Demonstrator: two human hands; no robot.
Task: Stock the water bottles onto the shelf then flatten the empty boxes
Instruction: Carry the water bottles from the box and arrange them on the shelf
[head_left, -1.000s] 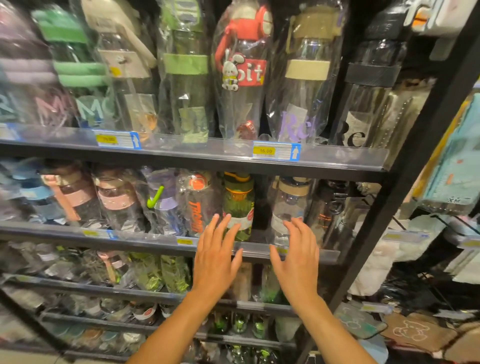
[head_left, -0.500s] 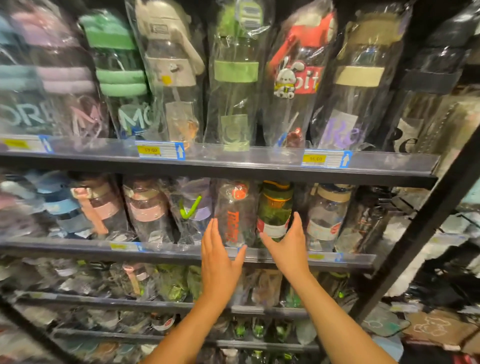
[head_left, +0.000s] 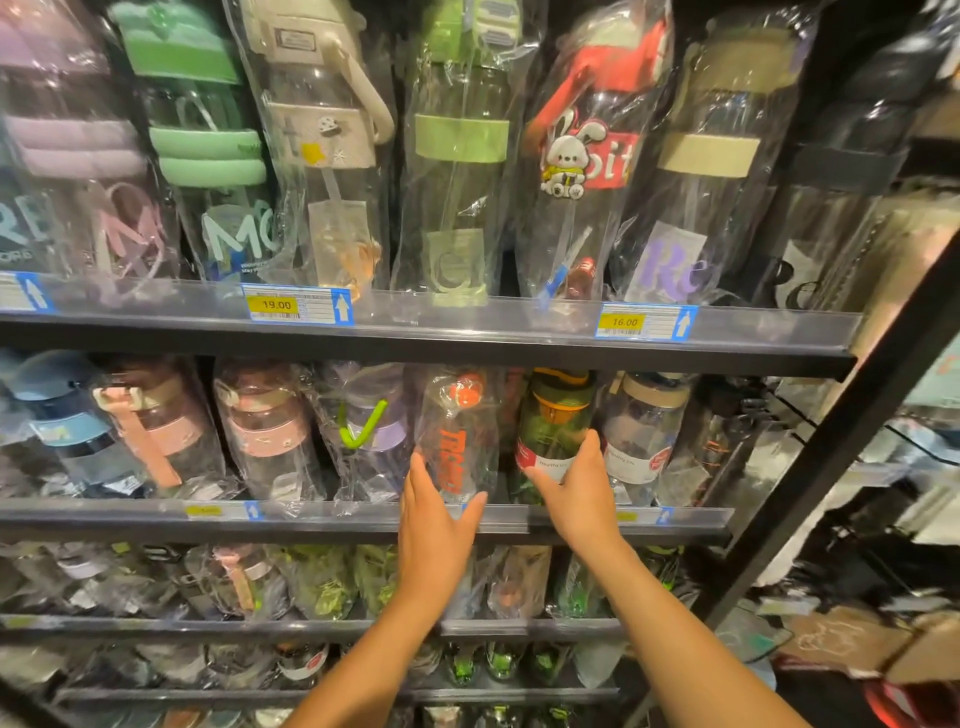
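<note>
A dark green translucent water bottle (head_left: 556, 415) with a white-and-red label stands on the second dark metal shelf (head_left: 130, 522), between a clear plastic-wrapped bottle with orange lettering (head_left: 457, 441) and a clear bottle with a beige lid (head_left: 644, 431). The person's right hand (head_left: 576, 493) grasps the green bottle low down, thumb and fingers either side. The left hand (head_left: 436, 525), fingers straight, rests against the orange-lettered bottle's base. Yellow price tags (head_left: 274, 305) line the shelf above.
</note>
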